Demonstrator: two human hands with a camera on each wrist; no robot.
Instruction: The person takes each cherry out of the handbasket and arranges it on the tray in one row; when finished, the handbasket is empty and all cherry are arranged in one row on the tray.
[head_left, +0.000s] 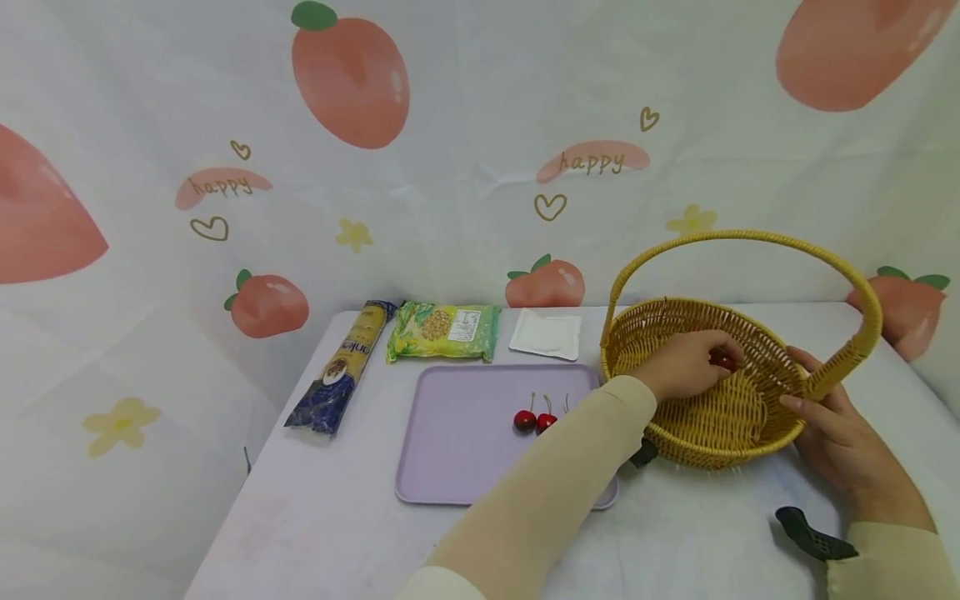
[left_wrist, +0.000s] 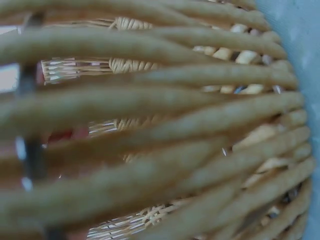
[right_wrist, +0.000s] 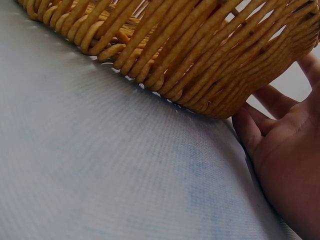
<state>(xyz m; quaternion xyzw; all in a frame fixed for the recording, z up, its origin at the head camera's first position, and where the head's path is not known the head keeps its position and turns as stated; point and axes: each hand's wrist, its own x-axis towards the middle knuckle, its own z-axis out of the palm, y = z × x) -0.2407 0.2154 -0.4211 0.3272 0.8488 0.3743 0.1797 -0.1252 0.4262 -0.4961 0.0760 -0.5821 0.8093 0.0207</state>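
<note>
A yellow wicker basket with a tall arched handle stands on the right side of the table. My left hand reaches over its near-left rim and holds a dark red cherry at the fingertips, inside the basket. At the right side, by the handle's base, my right hand grips the basket rim, thumb toward the inside. The right wrist view shows the fingers of this hand against the outer wicker wall. Wicker strands fill the left wrist view, so the left hand is mostly hidden there.
Cherries with stems lie on a lilac tray, partly covered by the left sleeve. Behind the tray are a green-yellow packet and a white sachet; a blue-and-gold pasta bag lies left. A printed curtain hangs behind.
</note>
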